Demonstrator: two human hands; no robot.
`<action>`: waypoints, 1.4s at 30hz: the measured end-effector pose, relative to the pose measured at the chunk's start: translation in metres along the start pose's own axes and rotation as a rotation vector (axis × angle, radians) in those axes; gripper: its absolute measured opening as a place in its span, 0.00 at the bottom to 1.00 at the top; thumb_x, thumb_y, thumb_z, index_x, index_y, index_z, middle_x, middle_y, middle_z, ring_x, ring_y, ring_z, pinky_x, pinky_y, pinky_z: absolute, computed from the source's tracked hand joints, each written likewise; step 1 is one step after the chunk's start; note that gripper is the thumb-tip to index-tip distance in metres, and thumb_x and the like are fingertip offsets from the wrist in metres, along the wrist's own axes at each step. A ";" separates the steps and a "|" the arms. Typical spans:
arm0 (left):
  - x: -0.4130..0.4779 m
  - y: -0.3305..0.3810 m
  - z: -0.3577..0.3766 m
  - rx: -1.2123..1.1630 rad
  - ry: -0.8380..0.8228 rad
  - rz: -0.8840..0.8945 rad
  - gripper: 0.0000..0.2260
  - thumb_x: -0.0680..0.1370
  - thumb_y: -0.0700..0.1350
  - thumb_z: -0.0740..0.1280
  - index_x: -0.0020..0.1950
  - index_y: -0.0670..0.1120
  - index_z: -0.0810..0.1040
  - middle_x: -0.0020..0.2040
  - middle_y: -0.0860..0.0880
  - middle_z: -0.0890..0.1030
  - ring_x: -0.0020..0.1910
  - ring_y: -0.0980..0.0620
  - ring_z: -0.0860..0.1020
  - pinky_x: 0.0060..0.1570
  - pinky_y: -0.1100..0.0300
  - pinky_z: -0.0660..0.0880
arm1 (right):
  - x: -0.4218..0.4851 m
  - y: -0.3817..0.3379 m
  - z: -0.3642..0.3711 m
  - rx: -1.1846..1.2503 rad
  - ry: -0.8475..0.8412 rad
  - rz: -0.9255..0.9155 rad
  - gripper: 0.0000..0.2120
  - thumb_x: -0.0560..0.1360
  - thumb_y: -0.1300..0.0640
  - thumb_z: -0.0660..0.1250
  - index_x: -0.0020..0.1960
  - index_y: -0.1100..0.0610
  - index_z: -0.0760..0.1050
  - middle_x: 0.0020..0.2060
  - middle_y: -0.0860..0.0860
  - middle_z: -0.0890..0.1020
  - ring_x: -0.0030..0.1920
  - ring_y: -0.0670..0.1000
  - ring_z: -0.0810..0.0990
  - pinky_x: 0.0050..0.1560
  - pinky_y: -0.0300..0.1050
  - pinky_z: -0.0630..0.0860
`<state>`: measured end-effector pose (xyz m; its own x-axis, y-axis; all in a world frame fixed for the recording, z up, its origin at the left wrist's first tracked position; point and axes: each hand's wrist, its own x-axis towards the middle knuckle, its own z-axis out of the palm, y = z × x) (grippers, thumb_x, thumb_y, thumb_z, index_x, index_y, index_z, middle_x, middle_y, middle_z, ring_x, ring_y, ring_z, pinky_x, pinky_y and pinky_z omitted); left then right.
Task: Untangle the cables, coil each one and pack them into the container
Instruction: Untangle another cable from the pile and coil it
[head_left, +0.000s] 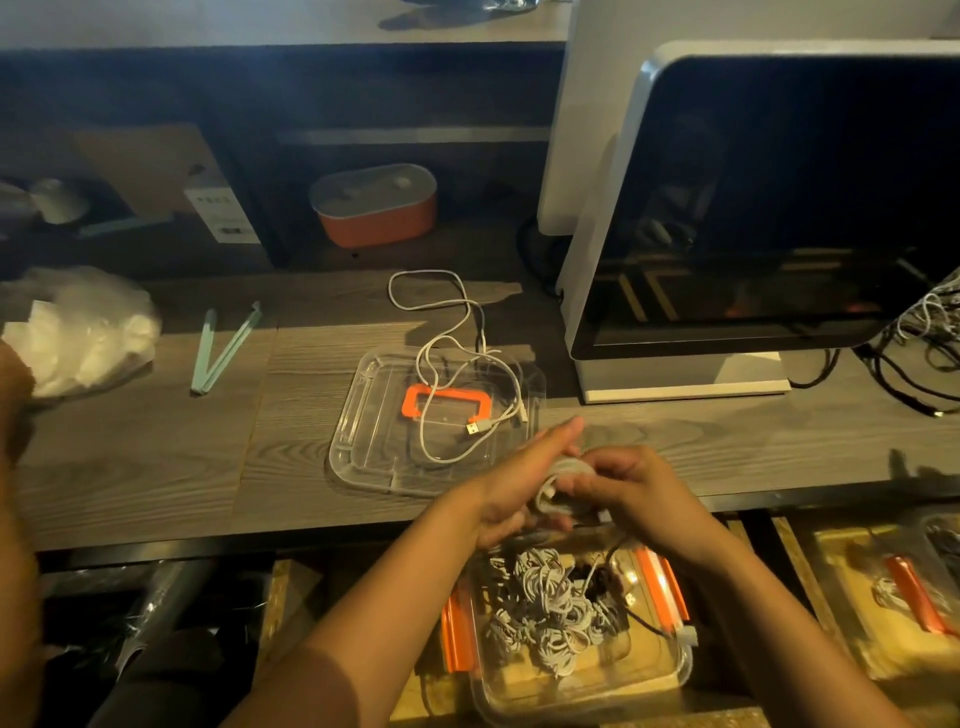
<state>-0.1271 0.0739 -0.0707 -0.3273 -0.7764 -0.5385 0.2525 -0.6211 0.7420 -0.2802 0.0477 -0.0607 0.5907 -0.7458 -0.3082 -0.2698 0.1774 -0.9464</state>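
Note:
Both hands meet at the desk's front edge around a small coil of grey-white cable. My left hand holds the coil from the left, its index finger stretched forward. My right hand pinches the coil from the right. Below them stands a clear container with orange latches, holding several coiled white cables and a dark cable. A loose white USB cable lies across the clear lid with an orange handle on the desk.
A dark monitor stands at the right, with tangled cables beside it. An orange lidded box sits at the back. A crumpled plastic bag and a green clip lie at the left. Another container is at lower right.

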 end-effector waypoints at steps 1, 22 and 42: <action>0.000 -0.001 0.001 0.022 0.070 0.084 0.15 0.75 0.60 0.59 0.50 0.49 0.71 0.40 0.48 0.78 0.32 0.54 0.78 0.26 0.66 0.72 | 0.001 0.000 -0.003 0.043 0.068 -0.003 0.14 0.66 0.49 0.69 0.44 0.59 0.81 0.37 0.58 0.82 0.35 0.56 0.78 0.33 0.42 0.73; 0.005 -0.023 0.010 0.747 0.664 0.597 0.24 0.79 0.62 0.48 0.28 0.52 0.68 0.25 0.55 0.69 0.26 0.55 0.69 0.30 0.58 0.65 | 0.004 -0.001 -0.006 -0.198 -0.097 0.005 0.16 0.78 0.53 0.60 0.51 0.66 0.76 0.28 0.53 0.73 0.26 0.43 0.68 0.27 0.35 0.65; 0.021 -0.001 0.013 0.473 1.045 0.520 0.26 0.83 0.50 0.50 0.25 0.47 0.67 0.25 0.51 0.70 0.26 0.56 0.69 0.26 0.65 0.60 | 0.000 0.013 0.054 -0.832 0.085 -0.102 0.09 0.80 0.57 0.55 0.51 0.56 0.73 0.45 0.55 0.81 0.44 0.55 0.78 0.44 0.51 0.74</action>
<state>-0.1458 0.0596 -0.0775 0.6426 -0.7652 -0.0385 -0.2860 -0.2861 0.9145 -0.2424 0.0851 -0.0779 0.5928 -0.7838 -0.1850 -0.7100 -0.4002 -0.5794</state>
